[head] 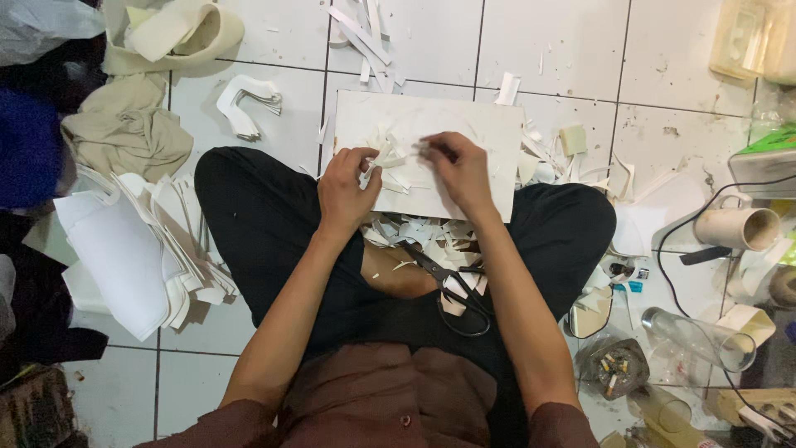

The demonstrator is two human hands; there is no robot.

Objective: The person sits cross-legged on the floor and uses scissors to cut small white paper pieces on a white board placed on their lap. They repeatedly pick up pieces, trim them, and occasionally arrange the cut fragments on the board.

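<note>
Fingertips of the right hand (458, 170) curl out of sight, so what that grip pinches is hard to make out. The left hand (347, 189) closes its grip on a pale cut strip (383, 155), over the white board (464, 124) resting on the knees. Black scissors (452, 286) lie below both grips, among paper scraps (419, 232). A green-topped package (775, 141), far right, is cut off by the frame.

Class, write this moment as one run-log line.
left hand: pinching white strip | right hand: fingertips on scraps | under both: white rectangular board | lap: black scissors, untouched
</note>
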